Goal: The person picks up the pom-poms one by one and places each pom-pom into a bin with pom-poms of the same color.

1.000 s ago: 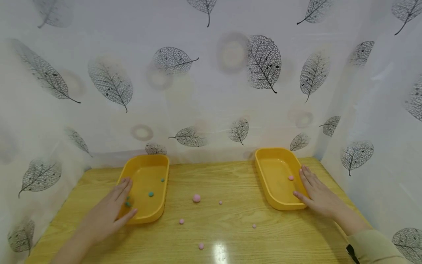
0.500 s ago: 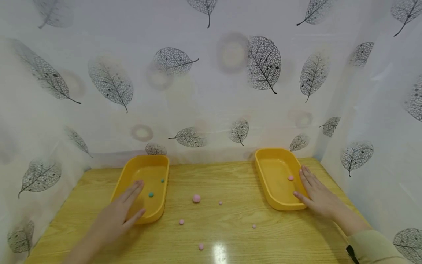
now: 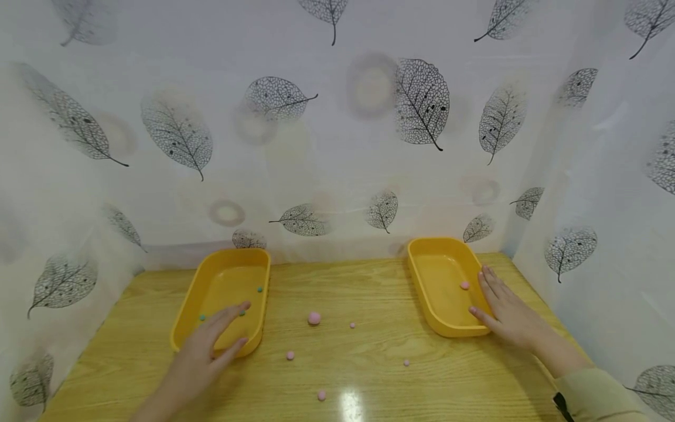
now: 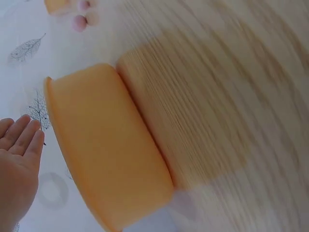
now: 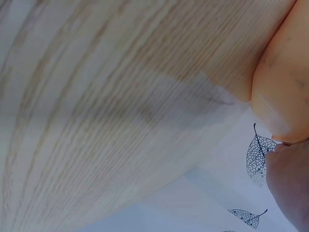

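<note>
My left hand [image 3: 203,351] hovers over the near part of the left yellow tray [image 3: 184,299], fingers stretched out and nothing between them. Small green balls lie in that tray, one green ball [image 3: 203,317] near its left side and another green ball [image 3: 260,289] by the right wall; a third is partly hidden behind the fingers. The left wrist view shows the outside of the yellow tray [image 4: 106,145], with the hand above its rim. On the right yellow tray [image 3: 437,293], my right hand [image 3: 511,319] rests at the right rim with straight fingers. Inside lies a pink ball [image 3: 464,285].
Between the trays, several pink balls are scattered on the wooden table [image 3: 364,351], the largest pink ball [image 3: 314,318] near the middle. A white curtain [image 3: 337,146] with a leaf print stands behind the table and along both sides.
My left hand has moved right and toward me across the left tray, uncovering a green ball at its left and partly covering the middle one. My right hand has stayed put.
</note>
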The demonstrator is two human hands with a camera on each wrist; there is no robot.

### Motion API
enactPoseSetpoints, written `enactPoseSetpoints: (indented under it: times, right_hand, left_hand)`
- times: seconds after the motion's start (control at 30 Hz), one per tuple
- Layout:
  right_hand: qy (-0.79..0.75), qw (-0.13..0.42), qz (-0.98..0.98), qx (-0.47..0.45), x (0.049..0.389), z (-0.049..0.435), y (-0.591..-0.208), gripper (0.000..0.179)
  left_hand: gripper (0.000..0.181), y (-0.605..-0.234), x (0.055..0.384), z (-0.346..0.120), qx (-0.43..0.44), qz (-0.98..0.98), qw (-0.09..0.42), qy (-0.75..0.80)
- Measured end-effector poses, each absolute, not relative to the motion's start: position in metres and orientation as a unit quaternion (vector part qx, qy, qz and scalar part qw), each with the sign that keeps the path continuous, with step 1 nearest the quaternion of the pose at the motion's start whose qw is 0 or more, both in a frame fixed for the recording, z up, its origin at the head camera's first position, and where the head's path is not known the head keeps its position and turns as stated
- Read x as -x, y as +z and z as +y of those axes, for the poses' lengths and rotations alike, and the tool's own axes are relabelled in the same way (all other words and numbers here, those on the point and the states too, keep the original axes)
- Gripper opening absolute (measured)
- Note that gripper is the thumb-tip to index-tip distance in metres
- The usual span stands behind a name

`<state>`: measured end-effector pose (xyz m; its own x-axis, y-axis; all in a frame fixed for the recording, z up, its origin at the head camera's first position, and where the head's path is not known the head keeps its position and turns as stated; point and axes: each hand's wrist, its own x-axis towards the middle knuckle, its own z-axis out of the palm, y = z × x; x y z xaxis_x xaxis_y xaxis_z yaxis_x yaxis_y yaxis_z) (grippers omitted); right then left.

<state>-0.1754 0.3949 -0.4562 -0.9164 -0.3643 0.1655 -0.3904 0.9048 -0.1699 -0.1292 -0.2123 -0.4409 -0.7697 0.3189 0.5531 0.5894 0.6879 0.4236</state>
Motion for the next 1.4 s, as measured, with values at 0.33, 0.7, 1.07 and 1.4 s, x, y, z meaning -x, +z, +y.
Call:
enactPoseSetpoints:
  times: [0.33, 0.7, 1.07, 1.4]
  right_hand:
    - [0.102, 0.059, -0.974, -0.192, 0.174, 0.394, -0.456, 0.082]
    - [0.104, 0.060, -0.974, -0.193, 0.174, 0.393, -0.457, 0.082]
    - [0.112, 0.052, -0.975, -0.184, 0.174, 0.393, -0.455, 0.082]
    - [0.114, 0.039, -0.977, -0.176, 0.174, 0.393, -0.453, 0.083]
  left_hand:
    - [0.052, -0.441, 0.124, -0.192, 0.276, -0.808, 0.168, -0.492]
    - [0.045, -0.453, 0.115, -0.173, 0.281, -0.775, 0.165, -0.542]
    - [0.043, -0.466, 0.107, -0.159, 0.294, -0.797, 0.155, -0.505]
    - [0.045, -0.478, 0.112, -0.159, 0.294, -0.812, 0.129, -0.488]
